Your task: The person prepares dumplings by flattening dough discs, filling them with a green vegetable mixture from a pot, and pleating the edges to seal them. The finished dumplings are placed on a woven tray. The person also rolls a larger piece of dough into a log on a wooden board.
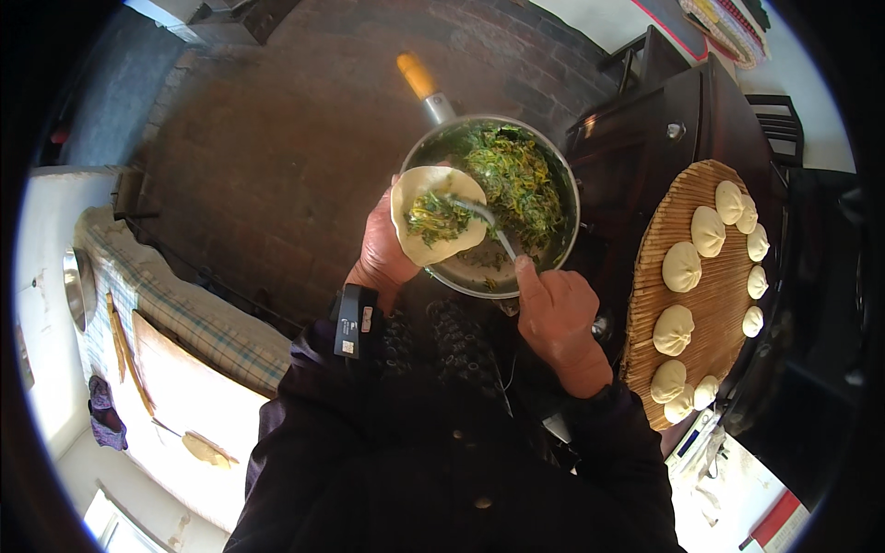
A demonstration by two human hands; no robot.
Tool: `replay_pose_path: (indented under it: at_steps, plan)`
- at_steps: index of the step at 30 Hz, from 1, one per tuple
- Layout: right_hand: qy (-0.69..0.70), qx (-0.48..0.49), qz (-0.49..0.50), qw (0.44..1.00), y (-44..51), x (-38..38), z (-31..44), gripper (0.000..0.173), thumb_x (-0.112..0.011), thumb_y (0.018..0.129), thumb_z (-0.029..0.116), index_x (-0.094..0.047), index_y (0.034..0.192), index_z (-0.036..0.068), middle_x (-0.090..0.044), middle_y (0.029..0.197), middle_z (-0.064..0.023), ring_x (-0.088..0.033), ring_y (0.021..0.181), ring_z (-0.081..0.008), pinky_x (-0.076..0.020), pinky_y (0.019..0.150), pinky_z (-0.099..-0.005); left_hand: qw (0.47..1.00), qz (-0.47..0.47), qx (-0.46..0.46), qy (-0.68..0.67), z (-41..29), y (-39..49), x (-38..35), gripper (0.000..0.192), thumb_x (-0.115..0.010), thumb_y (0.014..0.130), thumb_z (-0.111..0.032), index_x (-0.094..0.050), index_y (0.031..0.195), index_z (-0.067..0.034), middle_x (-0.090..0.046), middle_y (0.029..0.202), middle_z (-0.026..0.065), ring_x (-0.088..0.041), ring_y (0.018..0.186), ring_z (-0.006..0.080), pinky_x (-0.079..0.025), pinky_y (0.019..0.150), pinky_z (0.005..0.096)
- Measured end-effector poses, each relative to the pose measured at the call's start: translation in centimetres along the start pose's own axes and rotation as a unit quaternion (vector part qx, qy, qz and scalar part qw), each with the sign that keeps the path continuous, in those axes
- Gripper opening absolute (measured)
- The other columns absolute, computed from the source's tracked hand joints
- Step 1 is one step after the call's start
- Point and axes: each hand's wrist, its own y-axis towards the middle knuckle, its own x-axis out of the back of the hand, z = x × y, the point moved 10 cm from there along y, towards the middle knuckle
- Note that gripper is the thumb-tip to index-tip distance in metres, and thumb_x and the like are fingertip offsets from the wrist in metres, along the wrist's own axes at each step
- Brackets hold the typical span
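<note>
My left hand (384, 242) holds a round dough wrapper (442, 252) from beneath, over the left edge of a metal pan. Shredded green and yellow vegetable filling (432, 220) lies on the wrapper. My right hand (559, 314) grips the handle of a metal spoon (507, 243), index finger along it; the spoon's head touches the filling on the wrapper and is partly hidden. The pan (575, 228) has a yellow handle pointing up and left. More chopped filling (518, 183) is heaped along its right side, and part of its bottom shows bare near me.
At the right, a round woven stalk tray (698, 290) carries several pleated filled buns (682, 267) on a dark cabinet (643, 131). At the lower left stand a checked cloth-covered surface (187, 297), a pale board (200, 359) and thin wooden sticks (117, 332).
</note>
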Motion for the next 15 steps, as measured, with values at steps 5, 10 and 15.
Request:
replay_pose_path:
  at_steps: [5,10,15]
  plan:
    - [-0.02,0.005,-0.003,1.0,0.3,1.4,-0.7,0.042,-0.065,0.068,-0.006,-0.062,0.11,-0.001,-0.047,0.068,-0.0058,-0.048,0.054,-0.0219,-0.0385,0.048,-0.0331,0.998,-0.01,0.03,0.046,0.3,-0.3,0.6,0.059,-0.033,0.098,-0.048,-0.046,0.131,-0.001,-0.056,0.124,0.0176,-0.056,0.113,0.0316,-0.049,0.094,0.0476]
    - [-0.007,0.01,0.059,0.998,0.6,-0.2,-0.8,0.039,-0.065,0.069,-0.006,-0.063,0.108,-0.001,-0.045,0.065,-0.0058,-0.047,0.053,-0.0215,-0.0369,0.046,-0.0328,0.998,-0.003,0.037,0.047,0.4,-0.4,0.6,0.063,-0.032,0.097,-0.051,-0.042,0.135,-0.002,-0.054,0.127,0.0169,-0.054,0.116,0.0321,-0.046,0.097,0.0484]
    - [-0.004,-0.019,-0.016,1.0,0.3,1.3,-0.4,0.037,-0.064,0.07,-0.006,-0.063,0.107,-0.002,-0.047,0.065,-0.0065,-0.048,0.053,-0.0216,-0.0377,0.047,-0.0329,1.0,-0.019,0.009,0.007,0.0,-0.6,0.8,0.06,-0.027,0.099,-0.049,-0.048,0.128,-0.001,-0.056,0.123,0.018,-0.056,0.112,0.0323,-0.048,0.095,0.0479]
